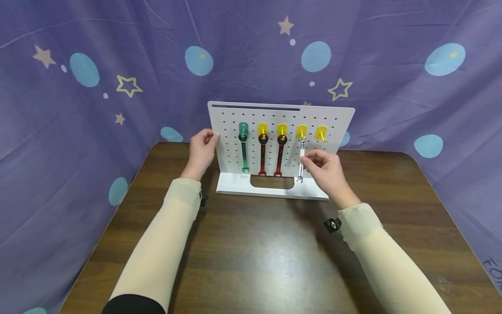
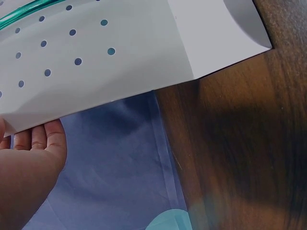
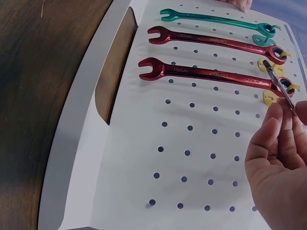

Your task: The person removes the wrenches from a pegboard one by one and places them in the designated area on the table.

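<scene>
A white pegboard [image 1: 231, 152] stands on the table, and my left hand [image 1: 201, 150] pinches its left edge, thumb in front and fingers behind in the left wrist view. My right hand [image 1: 325, 170] holds a small silver combination wrench [image 1: 300, 175] between thumb and fingers. The wrench hangs upright in front of the board, its upper end right at the fourth hook [image 1: 301, 130], a yellow one. To its left, a green wrench [image 1: 244, 152] hangs on a green hook [image 1: 243, 127]. Two red wrenches [image 3: 206, 40] hang beside it on yellow hooks.
A fifth yellow hook [image 1: 321, 133] at the right bears nothing. The board's white base [image 1: 235, 185] has a cut-out slot and rests on the brown wooden table [image 1: 251, 244]. Close behind hangs a purple curtain [image 1: 251, 83] with stars and blue ovals.
</scene>
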`<state>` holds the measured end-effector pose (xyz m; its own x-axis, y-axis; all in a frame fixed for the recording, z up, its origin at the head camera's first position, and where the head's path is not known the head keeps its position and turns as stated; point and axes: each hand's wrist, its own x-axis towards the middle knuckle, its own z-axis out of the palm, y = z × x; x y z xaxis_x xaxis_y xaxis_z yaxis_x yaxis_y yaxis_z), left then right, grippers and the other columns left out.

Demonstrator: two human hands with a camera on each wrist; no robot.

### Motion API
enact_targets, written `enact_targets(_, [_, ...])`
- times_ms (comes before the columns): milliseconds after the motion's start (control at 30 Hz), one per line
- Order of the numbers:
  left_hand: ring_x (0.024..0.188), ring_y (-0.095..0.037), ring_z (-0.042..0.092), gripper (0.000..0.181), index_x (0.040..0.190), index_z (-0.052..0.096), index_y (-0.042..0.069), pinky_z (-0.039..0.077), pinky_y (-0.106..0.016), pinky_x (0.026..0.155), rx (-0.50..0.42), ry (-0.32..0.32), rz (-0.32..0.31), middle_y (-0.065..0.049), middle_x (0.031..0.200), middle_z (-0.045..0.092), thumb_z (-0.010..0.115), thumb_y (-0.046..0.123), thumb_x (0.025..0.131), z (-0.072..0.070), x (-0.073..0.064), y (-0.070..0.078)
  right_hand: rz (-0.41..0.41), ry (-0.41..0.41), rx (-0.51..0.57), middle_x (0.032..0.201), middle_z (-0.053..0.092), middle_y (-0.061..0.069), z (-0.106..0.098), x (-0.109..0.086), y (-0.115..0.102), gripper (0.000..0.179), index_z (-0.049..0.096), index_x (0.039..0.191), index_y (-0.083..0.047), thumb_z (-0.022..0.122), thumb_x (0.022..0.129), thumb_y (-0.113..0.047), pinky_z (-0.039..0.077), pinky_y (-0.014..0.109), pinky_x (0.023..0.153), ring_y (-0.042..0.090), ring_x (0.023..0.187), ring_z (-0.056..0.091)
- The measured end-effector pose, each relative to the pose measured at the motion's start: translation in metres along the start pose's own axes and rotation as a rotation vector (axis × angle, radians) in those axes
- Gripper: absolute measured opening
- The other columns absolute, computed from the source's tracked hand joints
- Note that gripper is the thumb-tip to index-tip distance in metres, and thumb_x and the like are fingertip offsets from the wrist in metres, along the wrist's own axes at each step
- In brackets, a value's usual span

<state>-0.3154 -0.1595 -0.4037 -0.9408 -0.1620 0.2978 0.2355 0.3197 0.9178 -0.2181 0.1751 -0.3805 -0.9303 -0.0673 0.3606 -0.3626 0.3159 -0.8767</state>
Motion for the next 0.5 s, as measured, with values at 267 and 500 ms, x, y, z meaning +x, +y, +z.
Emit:
enact_targets(267, [0.074, -0.015, 0.048, 0.019, 0.107, 0.067, -0.007, 0.041, -0.025, 0.065, -0.009, 0.01, 0.003, -0.013, 0.088, 0.061, 0.063, 0.011, 0.103, 0.001, 0.002, 0.0, 0.016, 0.009, 0.028, 0.087, 0.07, 0.019, -0.001, 0.008, 0.033, 0.018, 0.072, 0.103, 0.007, 0.069, 0.099, -0.009, 0.049, 0.024, 0.064, 0.031, 0.075, 0.063])
enact_targets(500, [0.076, -0.015, 0.048, 0.02, 0.108, 0.067, -0.006, 0.041, -0.025, 0.065, 0.007, 0.006, -0.01, -0.012, 0.089, 0.061, 0.062, 0.012, 0.103, 0.001, 0.001, 0.0, 0.005, 0.015, 0.041, 0.085, 0.07, 0.014, -0.001, 0.008, 0.038, 0.017, 0.073, 0.102, 0.004, 0.07, 0.098, -0.012, 0.05, 0.024, 0.064, 0.036, 0.076, 0.063])
